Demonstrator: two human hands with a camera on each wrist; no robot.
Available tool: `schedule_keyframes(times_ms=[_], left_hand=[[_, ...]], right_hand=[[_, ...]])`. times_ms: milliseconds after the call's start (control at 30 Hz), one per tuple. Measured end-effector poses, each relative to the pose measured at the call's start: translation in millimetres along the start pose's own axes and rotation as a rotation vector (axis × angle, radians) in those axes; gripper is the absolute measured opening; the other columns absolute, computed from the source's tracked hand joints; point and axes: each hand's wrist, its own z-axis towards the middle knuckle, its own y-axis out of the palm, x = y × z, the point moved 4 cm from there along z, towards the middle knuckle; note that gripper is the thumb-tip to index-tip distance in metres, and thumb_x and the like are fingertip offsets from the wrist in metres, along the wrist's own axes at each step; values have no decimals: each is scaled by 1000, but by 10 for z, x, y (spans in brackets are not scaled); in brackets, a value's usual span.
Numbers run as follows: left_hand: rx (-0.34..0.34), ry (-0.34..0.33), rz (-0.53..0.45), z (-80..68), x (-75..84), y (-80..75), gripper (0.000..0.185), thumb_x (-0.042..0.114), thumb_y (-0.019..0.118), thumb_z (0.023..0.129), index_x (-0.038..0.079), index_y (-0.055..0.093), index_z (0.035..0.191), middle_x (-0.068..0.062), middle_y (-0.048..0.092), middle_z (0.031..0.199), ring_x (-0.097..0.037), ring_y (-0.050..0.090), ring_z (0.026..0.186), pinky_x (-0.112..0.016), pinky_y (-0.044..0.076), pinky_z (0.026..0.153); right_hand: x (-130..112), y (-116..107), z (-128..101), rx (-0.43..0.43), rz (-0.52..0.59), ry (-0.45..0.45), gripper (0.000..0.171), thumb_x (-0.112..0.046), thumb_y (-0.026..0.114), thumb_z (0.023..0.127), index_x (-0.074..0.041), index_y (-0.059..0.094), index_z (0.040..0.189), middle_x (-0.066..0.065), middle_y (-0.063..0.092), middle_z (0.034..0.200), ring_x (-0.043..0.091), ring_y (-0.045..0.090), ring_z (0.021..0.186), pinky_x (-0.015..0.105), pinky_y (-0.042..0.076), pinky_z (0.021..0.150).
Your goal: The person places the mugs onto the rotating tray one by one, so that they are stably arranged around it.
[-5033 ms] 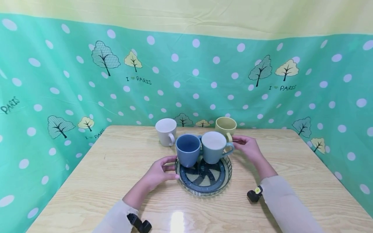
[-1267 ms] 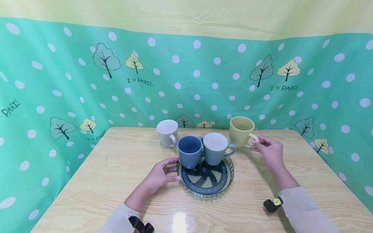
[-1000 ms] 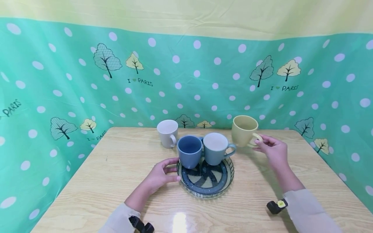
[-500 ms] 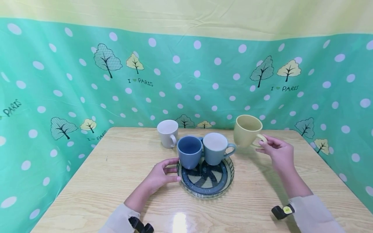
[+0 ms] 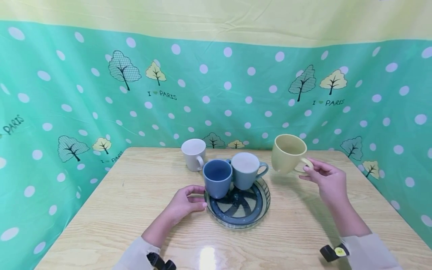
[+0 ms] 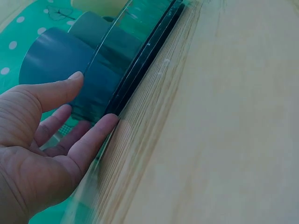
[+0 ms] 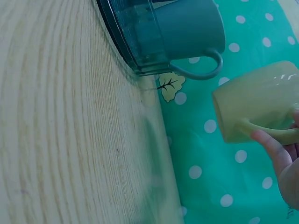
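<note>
My right hand [image 5: 329, 180] pinches the handle of a yellow mug [image 5: 288, 157], held upright above the table to the right of a round tray. In the right wrist view the yellow mug [image 7: 261, 100] hangs apart from the wood, thumb on its handle. The tray [image 5: 236, 221] has a clear wall and a dark spoked base. In it stand a dark blue mug [image 5: 217, 183] at the left and a light blue-grey mug [image 5: 243, 176] at the back. My left hand [image 5: 183, 204], fingers loosely spread, touches the tray's left rim; the left wrist view shows its fingertips [image 6: 111, 120] along the tray wall.
A white mug [image 5: 193, 157] stands on the wooden table [image 5: 141, 187], behind and left of the tray. A green dotted curtain [image 5: 219, 93] hangs along the table's back edge and both sides.
My right hand has taken the yellow mug from behind the tray, up and to the right. Just now both blue mugs shifted slightly left, as the tray turned a little under my left hand.
</note>
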Motion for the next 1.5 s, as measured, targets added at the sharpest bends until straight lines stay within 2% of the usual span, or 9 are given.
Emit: schedule_keyframes(times_ms=[400,633,800,1067,1267,1500], left_hand=[[-6,3,-22,1,-12,16,53,0,80,77,-4,56,125,-19,60,121,-31,63,106,-38,59,82],[42,-5,53,11,25,12,65,4,81,77,6,52,136,-12,56,133,-29,59,115,-37,54,92],[9,20,32,27,32,30,81,0,82,74,8,44,145,-16,50,142,-33,54,122,-38,52,96],[-16,23,39,36,38,69,92,0,85,70,9,39,148,-15,44,148,-33,49,128,-44,44,104],[-32,23,44,27,45,93,93,-1,86,69,6,38,149,-17,42,148,-34,47,129,-41,48,100],[-25,11,61,14,50,93,92,2,86,70,7,39,148,-16,43,148,-33,47,129,-43,46,103]], right_hand=[[-90,31,-140,-43,-2,-23,30,8,70,84,10,67,114,7,68,88,14,69,81,36,59,68],[-97,53,-229,-68,-32,-8,26,9,70,84,8,69,111,6,68,87,14,69,78,37,58,69],[-93,100,-294,-77,-55,0,25,9,70,84,8,69,109,4,68,86,14,69,78,38,59,68],[-62,189,-354,-84,-76,-4,24,10,69,84,11,68,109,5,68,85,15,68,77,40,59,67],[-41,277,-389,-113,-54,9,22,9,70,84,10,69,106,7,68,85,14,68,77,41,59,68],[5,392,-453,-134,-78,27,21,10,70,84,13,66,104,7,66,85,15,67,77,42,58,68]])
